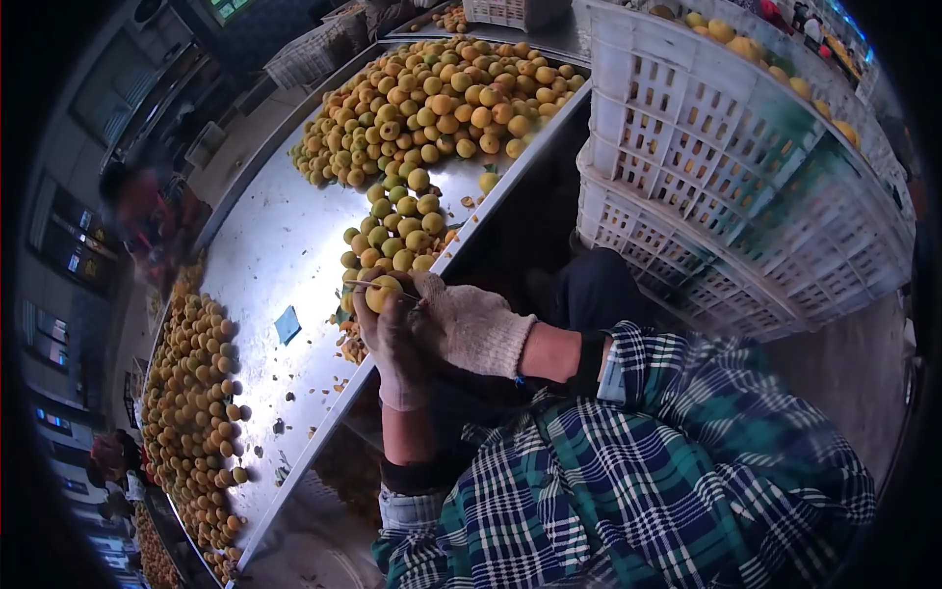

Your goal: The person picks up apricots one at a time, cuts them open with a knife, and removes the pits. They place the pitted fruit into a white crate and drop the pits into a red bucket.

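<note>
My left hand (397,348), in a pale glove with bare-looking fingertips, grips a round yellow-orange fruit (383,293) above the table's near edge. Beside it and touching it is my right hand (476,326), in a whitish knitted glove, its fingers closed. A thin, light, stick-like piece crosses the fruit and leads toward the right hand; its full shape is hidden. Just beyond my hands, a trail of yellow-green fruits (402,231) joins a large fruit pile (432,98) on the metal table (260,236).
Stacked white crates (706,147) stand at the right, the top one holding fruit. Another fruit pile (191,412) lines the table's far side, where a person (152,216) is. A blue scrap (287,325) and peel bits lie on the metal.
</note>
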Tool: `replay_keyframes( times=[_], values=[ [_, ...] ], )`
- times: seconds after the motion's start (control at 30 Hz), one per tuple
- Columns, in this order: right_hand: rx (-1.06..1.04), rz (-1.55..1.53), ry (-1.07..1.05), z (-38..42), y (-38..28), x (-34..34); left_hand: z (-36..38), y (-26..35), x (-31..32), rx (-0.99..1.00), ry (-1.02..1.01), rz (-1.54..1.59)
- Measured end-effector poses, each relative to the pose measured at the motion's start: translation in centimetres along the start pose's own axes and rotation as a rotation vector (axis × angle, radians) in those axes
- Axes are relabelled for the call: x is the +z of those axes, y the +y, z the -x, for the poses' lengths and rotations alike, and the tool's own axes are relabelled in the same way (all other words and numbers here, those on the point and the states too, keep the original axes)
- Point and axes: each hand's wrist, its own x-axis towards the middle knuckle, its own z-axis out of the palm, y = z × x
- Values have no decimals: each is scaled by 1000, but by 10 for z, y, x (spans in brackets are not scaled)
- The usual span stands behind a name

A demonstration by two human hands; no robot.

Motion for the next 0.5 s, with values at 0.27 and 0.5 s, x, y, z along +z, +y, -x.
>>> replay_keyframes(
  times=[0.27,0.5],
  values=[
    [-38,3,49,-7,3,8,-13,-9,-9,125,80,-165],
    [13,-63,96,-7,14,14,-21,-13,-9,-63,85,-136]
  ],
)
